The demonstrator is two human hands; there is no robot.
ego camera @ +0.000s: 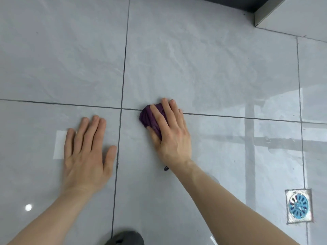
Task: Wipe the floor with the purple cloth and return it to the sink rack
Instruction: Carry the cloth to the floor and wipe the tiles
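— What are the hands doing?

— The right hand (169,137) lies palm-down over the purple cloth (150,117), fingers spread across it and curled over its far edge, pressing the bunched wad onto the floor (203,68). The left hand (86,147) is flat and open on the tile, fingers together, thumb out, holding nothing.

— Where exactly is the cloth?

— Under the right palm, with its left part bulging out between thumb and index finger. It sits right on a grout line, just right of where four tiles meet. The left hand is apart from it, on the other side of the lengthwise grout line.

— Anything else around?

— A small dark loop (166,168) pokes out beside the right wrist; I cannot tell what it is. A floor drain (298,206) with a blue grate lies well to the right. At the top right is a pale corner edge (269,13) of a cabinet or wall base, well beyond the cloth. A dark shoe tip (125,238) shows at the bottom edge between the forearms. The tile near the hands is bare.
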